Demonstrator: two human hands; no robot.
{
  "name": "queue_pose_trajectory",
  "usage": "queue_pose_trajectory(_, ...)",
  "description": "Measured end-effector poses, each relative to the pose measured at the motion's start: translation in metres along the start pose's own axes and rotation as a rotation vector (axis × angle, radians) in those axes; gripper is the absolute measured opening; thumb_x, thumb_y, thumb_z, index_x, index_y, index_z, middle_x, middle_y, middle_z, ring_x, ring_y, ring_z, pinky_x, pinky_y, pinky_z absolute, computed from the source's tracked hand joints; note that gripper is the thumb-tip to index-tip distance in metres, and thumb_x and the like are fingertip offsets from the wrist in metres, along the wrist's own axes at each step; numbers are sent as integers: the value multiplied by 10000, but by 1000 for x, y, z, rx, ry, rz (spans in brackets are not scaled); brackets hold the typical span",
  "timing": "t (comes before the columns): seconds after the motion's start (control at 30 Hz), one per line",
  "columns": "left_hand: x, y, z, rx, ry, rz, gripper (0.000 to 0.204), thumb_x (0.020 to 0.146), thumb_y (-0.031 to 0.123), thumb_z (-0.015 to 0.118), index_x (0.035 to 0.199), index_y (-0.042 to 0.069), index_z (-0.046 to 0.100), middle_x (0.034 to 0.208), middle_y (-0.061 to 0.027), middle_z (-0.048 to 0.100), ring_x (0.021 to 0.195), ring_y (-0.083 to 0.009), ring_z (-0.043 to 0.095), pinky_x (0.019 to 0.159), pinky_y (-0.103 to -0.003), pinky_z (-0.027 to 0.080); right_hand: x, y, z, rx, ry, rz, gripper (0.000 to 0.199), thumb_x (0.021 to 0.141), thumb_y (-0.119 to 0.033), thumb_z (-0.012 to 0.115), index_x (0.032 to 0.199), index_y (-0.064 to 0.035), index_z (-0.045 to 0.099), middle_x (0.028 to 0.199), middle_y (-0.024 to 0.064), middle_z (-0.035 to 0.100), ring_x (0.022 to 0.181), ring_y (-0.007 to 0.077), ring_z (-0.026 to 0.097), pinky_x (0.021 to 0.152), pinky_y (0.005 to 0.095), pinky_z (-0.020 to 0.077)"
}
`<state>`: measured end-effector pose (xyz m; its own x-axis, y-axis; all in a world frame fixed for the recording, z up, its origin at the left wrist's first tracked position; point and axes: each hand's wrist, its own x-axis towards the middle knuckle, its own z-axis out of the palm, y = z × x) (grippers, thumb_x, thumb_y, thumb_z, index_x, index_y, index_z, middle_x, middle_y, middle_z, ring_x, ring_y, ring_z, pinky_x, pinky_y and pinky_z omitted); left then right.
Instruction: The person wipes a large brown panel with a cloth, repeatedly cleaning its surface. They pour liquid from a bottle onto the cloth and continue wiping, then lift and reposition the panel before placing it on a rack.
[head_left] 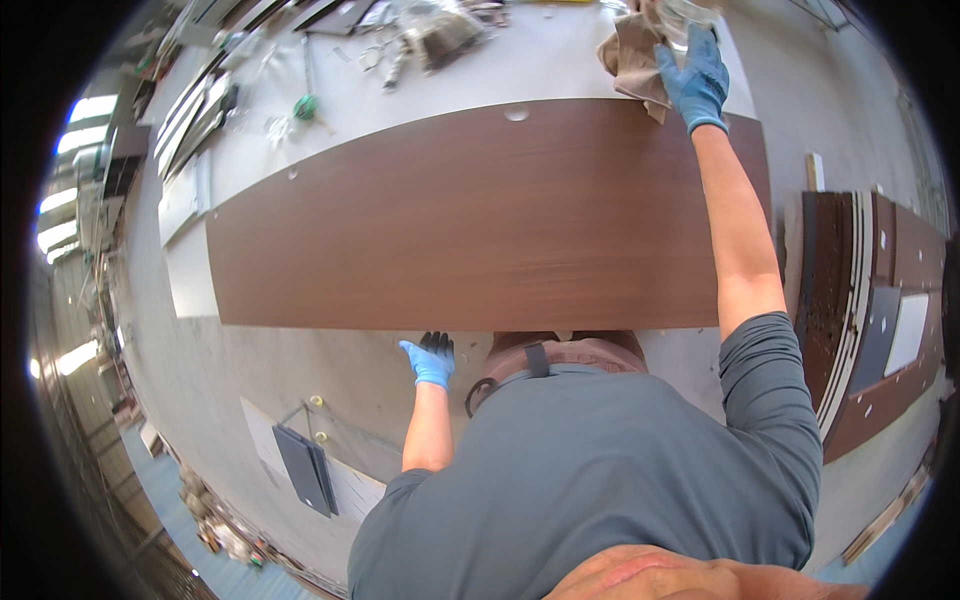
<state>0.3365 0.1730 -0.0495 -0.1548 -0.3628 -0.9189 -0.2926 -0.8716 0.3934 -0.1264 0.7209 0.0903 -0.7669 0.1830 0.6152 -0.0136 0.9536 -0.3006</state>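
Observation:
A long brown wood-grain panel (480, 215) lies flat on the white worktable (560, 60) before me. At the table's far right, my right hand (695, 82) wears a blue glove and stretches out with its fingers apart. It is beside a crumpled brown cloth (632, 62) and a clear, roundish container (686, 14); whether the fingertips touch the container I cannot tell. My left hand (430, 360), in a blue glove with dark fingers, hangs open just off the panel's near edge and holds nothing.
Clear plastic bags (440, 38) and a green-ended tool (305, 107) lie on the table's far left part. Metal strips (190, 125) rest along its left side. Stacked brown boards (835, 290) stand to the right. Dark grey panels (305, 470) sit low at the left.

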Motion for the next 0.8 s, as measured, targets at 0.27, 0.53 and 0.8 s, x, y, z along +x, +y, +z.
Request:
queue_pose_trajectory(0.27, 18, 107, 10, -116, -256, 134, 930, 978, 861, 352, 1614, 190, 452, 1661, -48, 471, 1501, -323, 461, 1233, -527, 385, -106, -170, 83, 40, -495, -411, 578, 953, -454, 676, 1434, -139, 625, 1526, 94, 599, 1462, 303, 504, 1195, 560, 358)
queue_pose_trajectory(0.53, 17, 143, 23, -135, -142, -91, 804, 1021, 790, 385, 1579, 221, 489, 1622, -40, 508, 1479, -308, 477, 1215, -560, 405, -125, -249, 124, -38, -624, -282, 495, 960, -483, 653, 1226, -72, 726, 1261, 148, 734, 1248, 331, 652, 1096, 469, 456)
queue_pose_trajectory(0.8, 12, 136, 27, -156, -316, -36, 874, 1056, 789, 191, 1631, 168, 410, 1661, -48, 454, 1511, -307, 424, 1253, -481, 364, -100, -269, 119, -191, -887, -114, 561, 992, -575, 554, 1039, -63, 778, 1080, 221, 774, 1052, 401, 734, 935, 497, 554)
